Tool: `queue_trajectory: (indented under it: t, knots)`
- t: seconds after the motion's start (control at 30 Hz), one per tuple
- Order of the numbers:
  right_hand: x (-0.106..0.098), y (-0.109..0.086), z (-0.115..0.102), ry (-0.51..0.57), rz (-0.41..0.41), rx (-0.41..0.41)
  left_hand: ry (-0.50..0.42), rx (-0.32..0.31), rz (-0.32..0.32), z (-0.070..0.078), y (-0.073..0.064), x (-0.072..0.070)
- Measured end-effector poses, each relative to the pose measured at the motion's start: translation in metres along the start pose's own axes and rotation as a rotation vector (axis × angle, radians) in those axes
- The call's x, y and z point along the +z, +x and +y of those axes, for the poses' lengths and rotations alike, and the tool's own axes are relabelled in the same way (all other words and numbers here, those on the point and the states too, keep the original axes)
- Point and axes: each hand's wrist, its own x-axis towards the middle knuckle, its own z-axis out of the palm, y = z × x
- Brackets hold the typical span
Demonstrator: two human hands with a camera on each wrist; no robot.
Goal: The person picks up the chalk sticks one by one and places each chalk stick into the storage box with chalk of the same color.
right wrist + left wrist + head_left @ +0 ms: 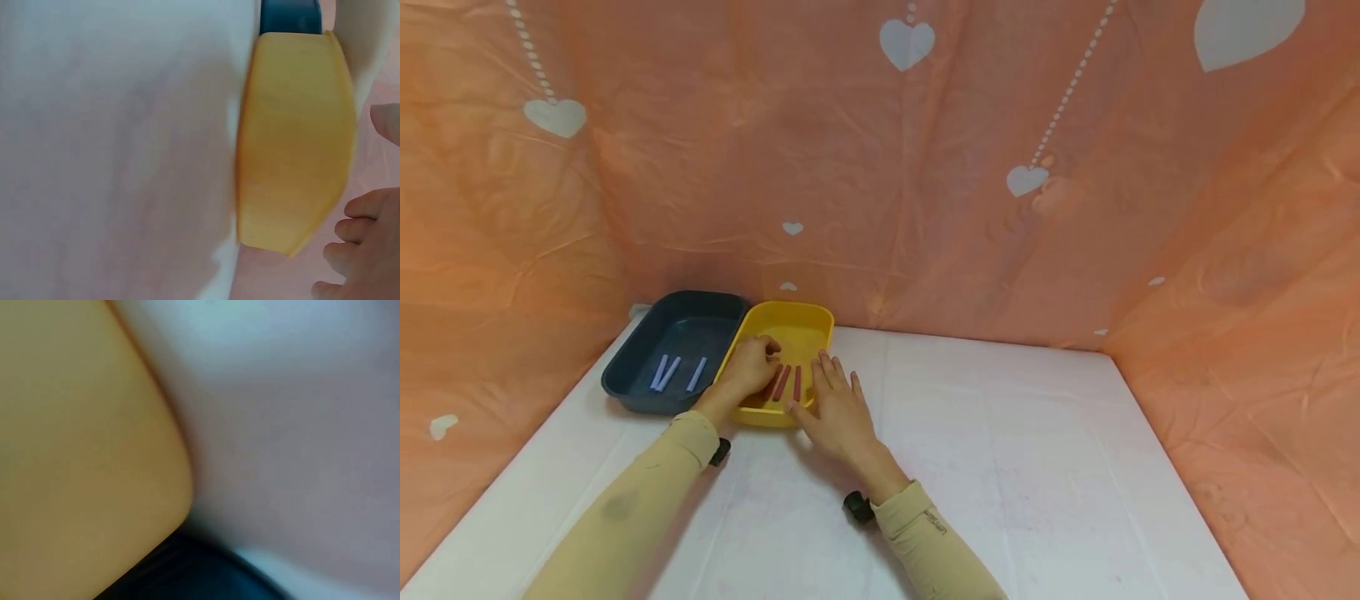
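Note:
In the head view my left hand (751,367) reaches over the left rim of the yellow tray (796,315), its fingers bent down inside. Whether they pinch anything is hidden. Just right of those fingers, two dark red sticks (797,383), like chalk, lie on the tray floor. My right hand (841,415) is at the tray's near right corner, fingers straight and spread, holding nothing. The right wrist view has the right hand's fingers (359,228) beside the yellow tray's outer wall (297,137). A blurred yellow wall (87,444) fills the left wrist view's left side.
A dark blue tray (688,302) touches the yellow one on its left and holds three pale purple sticks (697,375). Both stand on a white-covered table (1000,467), near the back. Orange cloth with white hearts (880,150) hangs behind and at both sides.

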Motion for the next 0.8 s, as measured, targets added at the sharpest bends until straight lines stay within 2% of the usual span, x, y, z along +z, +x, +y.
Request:
queue_trajectory:
  t: [0.13,0.23,0.43,0.6,0.8]
  knots:
    - [-0.011,0.0,0.003,-0.004,0.096,-0.008,-0.032,0.011,0.007,0.006,0.0,-0.003]
    - [-0.022,-0.002,0.008,0.009,0.136,-0.002,-0.056,0.038,0.027,0.01,-0.002,-0.006]
    - [-0.04,-0.011,0.027,0.051,0.191,0.007,-0.1,0.062,0.073,0.016,-0.017,-0.009]
    - [-0.052,-0.023,0.046,0.048,0.221,0.027,-0.036,0.062,0.099,0.018,-0.041,-0.018]
    - [-0.069,-0.033,0.07,-0.004,0.268,0.043,0.102,0.135,0.184,0.022,-0.063,-0.032]
